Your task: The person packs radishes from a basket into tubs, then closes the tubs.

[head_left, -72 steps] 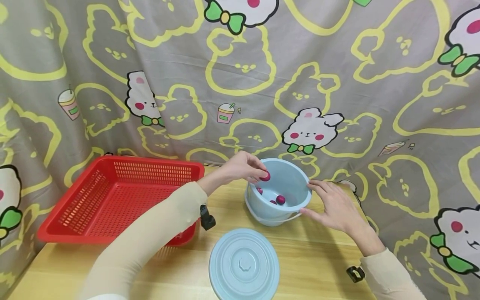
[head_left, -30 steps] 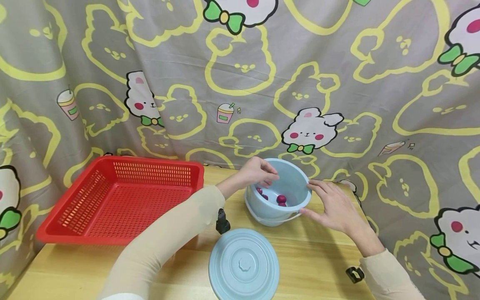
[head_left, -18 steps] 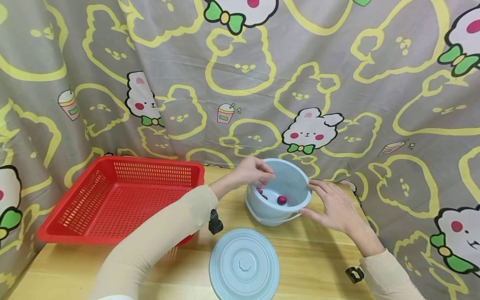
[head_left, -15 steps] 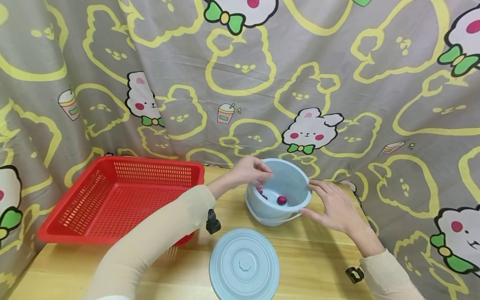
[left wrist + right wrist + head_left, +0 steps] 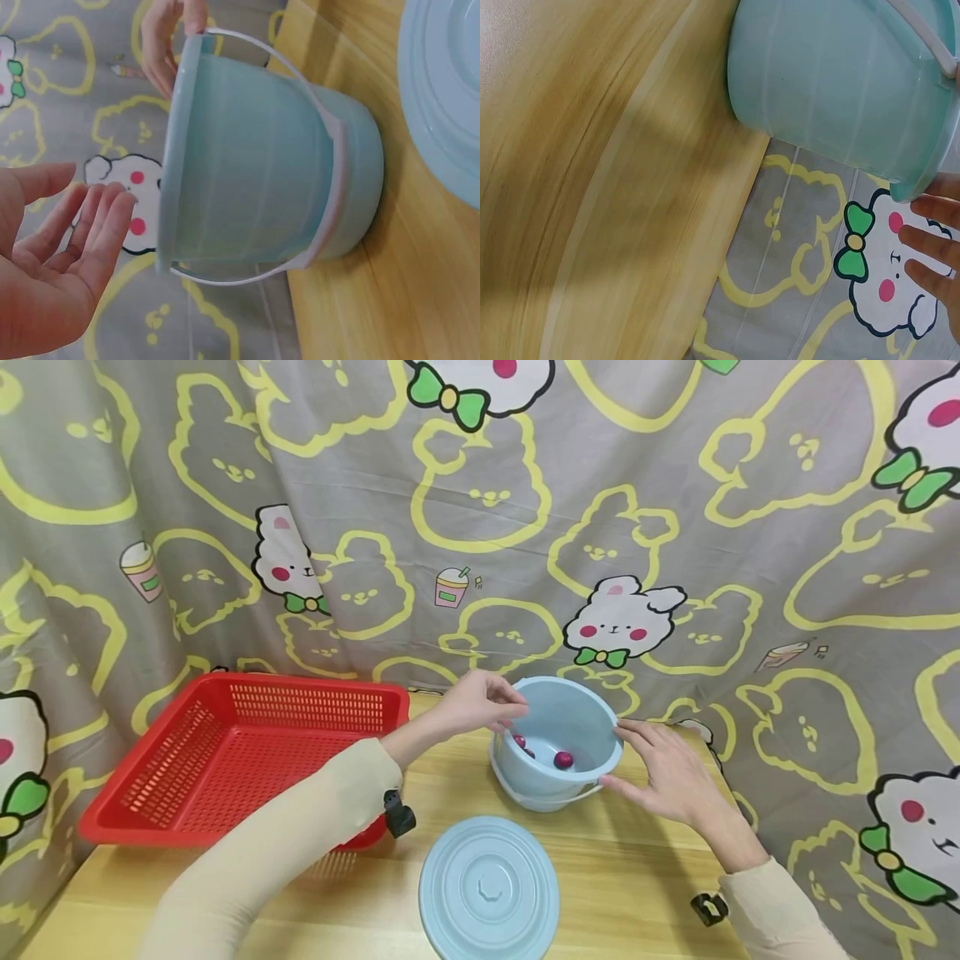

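Observation:
My left hand [image 5: 478,702] is just outside the left rim of a light blue bucket [image 5: 542,785]. Its fingers are loosely bent and hold nothing, as the left wrist view also shows. Small round dark-red objects [image 5: 563,760] lie at the bucket's bottom; the near wall partly hides some, and their kind is unclear. On the bucket's right side, my right hand [image 5: 671,777] rests its thumb and fingertips against the rim. In the right wrist view, its fingers [image 5: 930,244] are spread and fairly straight beside the rim. The white handle [image 5: 334,187] hangs down the bucket's near side.
A round light blue lid [image 5: 489,889] lies on the wooden table [image 5: 622,893] in front of the bucket. At the left stands a red perforated basket [image 5: 390,702] with no items visible inside. A patterned curtain [image 5: 360,468] hangs behind the table.
My left hand pinched a round dark-red object over the bucket earlier. It let go inside, and the empty hand has drawn back left past the rim. My right hand stays put.

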`<action>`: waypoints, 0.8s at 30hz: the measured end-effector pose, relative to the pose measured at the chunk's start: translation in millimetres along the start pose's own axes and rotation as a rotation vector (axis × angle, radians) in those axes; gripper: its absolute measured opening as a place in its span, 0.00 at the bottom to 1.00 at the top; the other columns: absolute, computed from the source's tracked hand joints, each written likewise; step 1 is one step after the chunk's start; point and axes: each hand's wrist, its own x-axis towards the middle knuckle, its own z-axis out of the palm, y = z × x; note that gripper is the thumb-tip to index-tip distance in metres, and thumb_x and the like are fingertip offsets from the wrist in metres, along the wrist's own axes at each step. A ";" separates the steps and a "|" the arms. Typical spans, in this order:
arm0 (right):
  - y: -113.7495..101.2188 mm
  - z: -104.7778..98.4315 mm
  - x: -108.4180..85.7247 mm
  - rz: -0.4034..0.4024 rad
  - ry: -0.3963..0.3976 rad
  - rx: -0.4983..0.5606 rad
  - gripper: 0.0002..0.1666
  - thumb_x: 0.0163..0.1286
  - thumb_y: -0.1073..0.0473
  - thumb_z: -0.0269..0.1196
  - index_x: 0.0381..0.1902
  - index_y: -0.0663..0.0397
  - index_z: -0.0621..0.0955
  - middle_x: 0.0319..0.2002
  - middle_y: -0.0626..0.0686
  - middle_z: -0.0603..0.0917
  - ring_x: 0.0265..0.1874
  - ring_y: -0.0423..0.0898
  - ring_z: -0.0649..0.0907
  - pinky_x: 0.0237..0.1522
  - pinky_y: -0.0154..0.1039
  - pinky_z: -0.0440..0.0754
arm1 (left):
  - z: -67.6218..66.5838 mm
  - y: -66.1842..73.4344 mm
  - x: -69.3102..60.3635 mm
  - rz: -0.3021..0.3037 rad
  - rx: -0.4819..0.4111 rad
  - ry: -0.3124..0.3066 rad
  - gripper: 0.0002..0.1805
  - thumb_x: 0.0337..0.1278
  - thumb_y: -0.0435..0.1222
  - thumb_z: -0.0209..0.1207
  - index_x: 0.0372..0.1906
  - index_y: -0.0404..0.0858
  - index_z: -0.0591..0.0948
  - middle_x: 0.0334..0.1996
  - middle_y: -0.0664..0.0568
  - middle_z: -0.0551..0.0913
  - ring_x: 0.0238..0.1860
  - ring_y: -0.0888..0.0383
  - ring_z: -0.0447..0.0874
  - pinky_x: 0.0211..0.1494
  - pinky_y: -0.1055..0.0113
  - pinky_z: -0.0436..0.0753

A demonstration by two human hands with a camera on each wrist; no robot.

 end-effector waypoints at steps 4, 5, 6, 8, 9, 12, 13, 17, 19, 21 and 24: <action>-0.7 -0.4 -2.9 -0.016 0.021 0.004 0.48 0.57 0.33 0.76 0.67 0.58 0.81 0.66 0.59 0.83 0.62 0.63 0.83 0.60 0.65 0.82 | -0.7 2.1 -13.8 0.024 0.023 0.019 0.10 0.68 0.40 0.69 0.47 0.39 0.89 0.39 0.46 0.90 0.41 0.46 0.92 0.48 0.62 0.94; -0.9 -0.6 -3.8 -0.023 0.029 0.006 0.48 0.57 0.34 0.76 0.67 0.58 0.80 0.66 0.59 0.83 0.63 0.63 0.82 0.61 0.65 0.82 | -0.5 2.7 -17.8 0.031 0.027 0.023 0.10 0.69 0.40 0.69 0.47 0.39 0.89 0.39 0.44 0.90 0.42 0.44 0.91 0.49 0.60 0.94; -1.4 -0.9 -4.6 -0.027 0.036 0.011 0.49 0.57 0.34 0.77 0.68 0.58 0.80 0.67 0.59 0.82 0.63 0.63 0.82 0.61 0.65 0.82 | -0.3 2.9 -21.8 0.040 0.034 0.027 0.10 0.69 0.40 0.68 0.47 0.39 0.89 0.41 0.43 0.90 0.42 0.45 0.92 0.49 0.61 0.93; -3.2 -2.0 -6.3 -0.036 0.049 0.015 0.50 0.56 0.36 0.78 0.69 0.57 0.79 0.68 0.59 0.82 0.64 0.62 0.82 0.62 0.64 0.82 | 0.7 4.3 -31.0 0.059 0.059 0.042 0.10 0.69 0.41 0.68 0.48 0.40 0.89 0.43 0.45 0.91 0.42 0.45 0.92 0.48 0.63 0.93; -4.5 -2.9 -7.3 -0.041 0.054 0.016 0.51 0.56 0.36 0.78 0.70 0.57 0.78 0.68 0.59 0.81 0.64 0.62 0.81 0.62 0.64 0.82 | 1.4 4.4 -35.0 0.065 0.075 0.051 0.10 0.69 0.41 0.68 0.47 0.41 0.89 0.44 0.46 0.91 0.41 0.47 0.91 0.47 0.64 0.92; -9.9 -6.2 -9.3 -0.080 0.070 0.013 0.51 0.56 0.38 0.78 0.71 0.57 0.77 0.69 0.59 0.80 0.65 0.62 0.81 0.63 0.64 0.81 | 3.8 3.7 -47.0 0.091 0.118 0.082 0.09 0.68 0.41 0.69 0.47 0.43 0.90 0.44 0.50 0.92 0.36 0.57 0.89 0.42 0.69 0.88; -12.2 -7.3 -10.4 -0.098 0.078 0.007 0.51 0.56 0.38 0.78 0.71 0.58 0.78 0.69 0.59 0.80 0.64 0.62 0.82 0.62 0.64 0.82 | 5.2 3.7 -51.0 0.103 0.131 0.093 0.09 0.68 0.41 0.69 0.47 0.43 0.90 0.43 0.52 0.92 0.36 0.57 0.88 0.41 0.69 0.87; -22.4 -10.3 -16.1 -0.163 0.111 -0.009 0.48 0.59 0.36 0.75 0.70 0.59 0.78 0.67 0.59 0.82 0.61 0.62 0.83 0.60 0.62 0.82 | 13.0 1.4 -66.8 0.157 0.157 0.114 0.10 0.66 0.39 0.69 0.47 0.40 0.90 0.43 0.50 0.92 0.37 0.61 0.88 0.42 0.72 0.88; -28.6 -11.3 -20.1 -0.184 0.120 -0.011 0.47 0.63 0.33 0.72 0.69 0.59 0.79 0.66 0.59 0.83 0.60 0.61 0.83 0.60 0.61 0.82 | 17.6 -0.3 -75.5 0.183 0.169 0.116 0.11 0.66 0.38 0.69 0.49 0.38 0.89 0.43 0.49 0.92 0.39 0.60 0.88 0.44 0.72 0.90; -35.3 -12.0 -24.8 -0.209 0.130 -0.014 0.46 0.68 0.29 0.66 0.69 0.58 0.79 0.66 0.58 0.83 0.61 0.60 0.83 0.61 0.60 0.81 | 22.1 -3.2 -84.0 0.208 0.191 0.116 0.12 0.66 0.38 0.70 0.50 0.37 0.89 0.44 0.50 0.92 0.41 0.60 0.89 0.47 0.69 0.91; -46.5 -11.6 -31.7 -0.271 0.166 -0.018 0.44 0.75 0.26 0.56 0.67 0.58 0.81 0.63 0.58 0.85 0.60 0.59 0.83 0.62 0.57 0.79 | 28.2 -8.6 -95.9 0.242 0.251 0.115 0.14 0.65 0.39 0.70 0.52 0.39 0.87 0.44 0.52 0.91 0.44 0.58 0.88 0.51 0.63 0.92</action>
